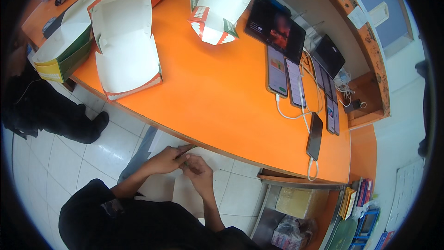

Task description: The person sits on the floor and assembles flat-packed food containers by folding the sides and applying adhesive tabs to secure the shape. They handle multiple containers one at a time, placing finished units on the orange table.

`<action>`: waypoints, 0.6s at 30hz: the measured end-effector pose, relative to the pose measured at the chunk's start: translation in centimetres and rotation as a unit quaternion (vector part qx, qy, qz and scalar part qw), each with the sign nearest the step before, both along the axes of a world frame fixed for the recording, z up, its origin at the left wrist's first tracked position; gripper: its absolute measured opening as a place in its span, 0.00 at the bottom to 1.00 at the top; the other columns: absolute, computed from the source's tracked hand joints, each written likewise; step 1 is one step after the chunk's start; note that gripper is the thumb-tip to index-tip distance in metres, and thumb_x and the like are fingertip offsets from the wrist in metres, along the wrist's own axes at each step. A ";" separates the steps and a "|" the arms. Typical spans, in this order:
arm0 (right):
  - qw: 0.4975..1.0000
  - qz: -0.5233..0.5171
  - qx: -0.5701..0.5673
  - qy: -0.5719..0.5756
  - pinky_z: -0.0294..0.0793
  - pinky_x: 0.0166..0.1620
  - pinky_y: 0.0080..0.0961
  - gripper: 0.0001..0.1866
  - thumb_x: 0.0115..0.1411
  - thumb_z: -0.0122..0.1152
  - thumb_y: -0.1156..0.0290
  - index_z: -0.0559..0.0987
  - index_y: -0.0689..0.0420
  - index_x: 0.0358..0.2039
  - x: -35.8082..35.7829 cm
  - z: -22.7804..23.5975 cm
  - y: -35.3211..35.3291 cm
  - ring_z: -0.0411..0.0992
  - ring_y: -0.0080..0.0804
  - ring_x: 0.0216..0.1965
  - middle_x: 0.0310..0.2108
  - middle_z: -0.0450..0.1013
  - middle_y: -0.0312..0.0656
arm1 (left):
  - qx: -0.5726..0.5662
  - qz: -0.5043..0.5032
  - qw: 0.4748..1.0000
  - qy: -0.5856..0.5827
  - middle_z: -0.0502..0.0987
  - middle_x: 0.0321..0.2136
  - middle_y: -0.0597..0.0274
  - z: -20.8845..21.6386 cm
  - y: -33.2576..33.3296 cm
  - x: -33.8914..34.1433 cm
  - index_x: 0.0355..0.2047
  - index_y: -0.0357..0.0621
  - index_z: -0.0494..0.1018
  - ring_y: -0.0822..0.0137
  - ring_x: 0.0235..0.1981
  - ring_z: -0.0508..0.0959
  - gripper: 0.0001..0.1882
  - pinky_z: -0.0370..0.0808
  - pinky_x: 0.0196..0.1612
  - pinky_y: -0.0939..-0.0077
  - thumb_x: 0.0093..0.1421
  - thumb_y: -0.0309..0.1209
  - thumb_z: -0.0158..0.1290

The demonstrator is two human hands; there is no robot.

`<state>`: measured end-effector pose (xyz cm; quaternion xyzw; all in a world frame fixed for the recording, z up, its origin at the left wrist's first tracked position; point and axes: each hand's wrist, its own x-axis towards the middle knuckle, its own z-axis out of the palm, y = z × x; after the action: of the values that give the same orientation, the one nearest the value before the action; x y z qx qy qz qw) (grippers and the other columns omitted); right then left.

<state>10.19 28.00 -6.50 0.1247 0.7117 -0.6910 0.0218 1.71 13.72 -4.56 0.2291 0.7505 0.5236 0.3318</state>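
Observation:
My left hand (pixel 167 159) and my right hand (pixel 199 172) meet in front of my body, just below the table's near edge. The fingers of both are closed and nearly touching at the tips. Something small and dark greenish seems to sit between them, too small to name. Beneath the hands are pale tan and white flat surfaces (pixel 187 196), partly hidden by my arms. On the orange table (pixel 208 97), an open red and white food box (pixel 129 65) stands at the left, and a smaller open carton (pixel 217 14) farther back.
Yellow-green cartons (pixel 69 55) crowd the table's left end. Several phones (pixel 276 71) and a tablet (pixel 276 28) with white charging cables lie at the right. A shelf with a cardboard box (pixel 296 202) is below right. Another person's dark-clothed leg (pixel 60 109) stands at the left.

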 end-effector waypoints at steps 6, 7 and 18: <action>0.987 -0.125 -0.102 -0.016 0.73 0.32 0.20 0.11 0.53 0.59 0.82 0.74 0.65 0.38 0.6 -0.9 1.9 0.73 0.25 0.33 0.35 0.74 0.43 | 0.063 0.090 0.988 0.109 0.76 0.33 0.50 -0.8 0.1 0.4 0.38 0.35 0.72 0.59 0.32 0.78 0.11 0.76 0.36 0.71 0.53 0.22 0.56; 0.981 -0.146 -0.129 0.007 0.73 0.32 0.20 0.11 0.53 0.59 0.82 0.73 0.65 0.38 0.7 -1.2 2.0 0.73 0.26 0.33 0.35 0.74 0.44 | 0.074 0.080 0.986 0.123 0.76 0.33 0.51 -0.7 0.2 0.8 0.37 0.36 0.72 0.59 0.34 0.78 0.10 0.76 0.37 0.71 0.52 0.22 0.56; 0.964 -0.171 -0.203 0.025 0.71 0.43 0.20 0.10 0.53 0.59 0.83 0.76 0.65 0.37 1.3 -0.4 0.5 0.73 0.25 0.38 0.36 0.75 0.41 | 0.106 0.065 0.981 0.150 0.75 0.34 0.48 0.3 0.2 1.8 0.38 0.36 0.71 0.52 0.34 0.77 0.10 0.75 0.39 0.68 0.54 0.21 0.52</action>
<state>11.47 28.47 -6.93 0.2196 0.5253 -0.8172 -0.0896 3.48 13.92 -4.30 0.2898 0.7457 0.5798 0.1544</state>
